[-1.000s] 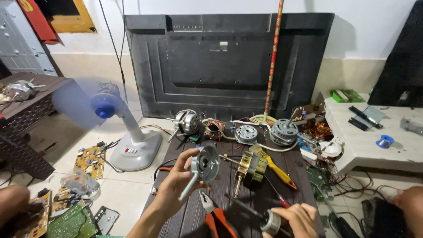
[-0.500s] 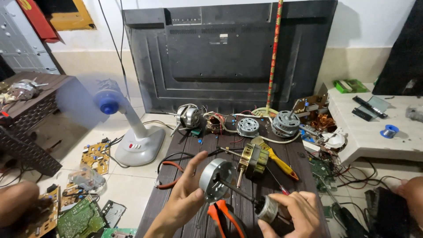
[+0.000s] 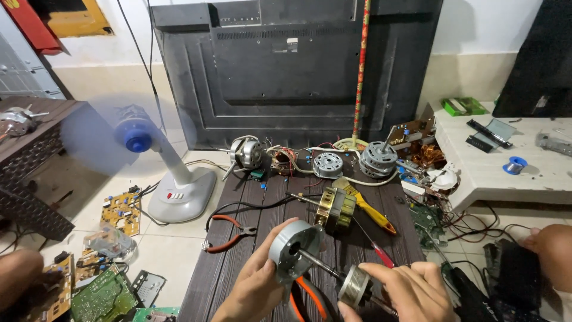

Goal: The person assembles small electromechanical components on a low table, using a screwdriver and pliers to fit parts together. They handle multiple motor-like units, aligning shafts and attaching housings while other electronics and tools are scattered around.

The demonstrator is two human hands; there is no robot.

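Left hand [image 3: 256, 286] clamps the round motor end cover [image 3: 292, 251] at six o'clock over the dark table [image 3: 250, 209]; right hand [image 3: 411, 292] pinches the rotor [image 3: 356, 286] on its shaft [image 3: 319, 262], at four o'clock from it.

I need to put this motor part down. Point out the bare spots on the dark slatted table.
Free: the strip of dark slatted table between the orange-handled pliers and the brass-coloured motor core, crossed only by a thin black wire. Crowded: the far edge, lined with round grey motors, and the right side, with the yellow-handled brush and red-handled screwdriver.
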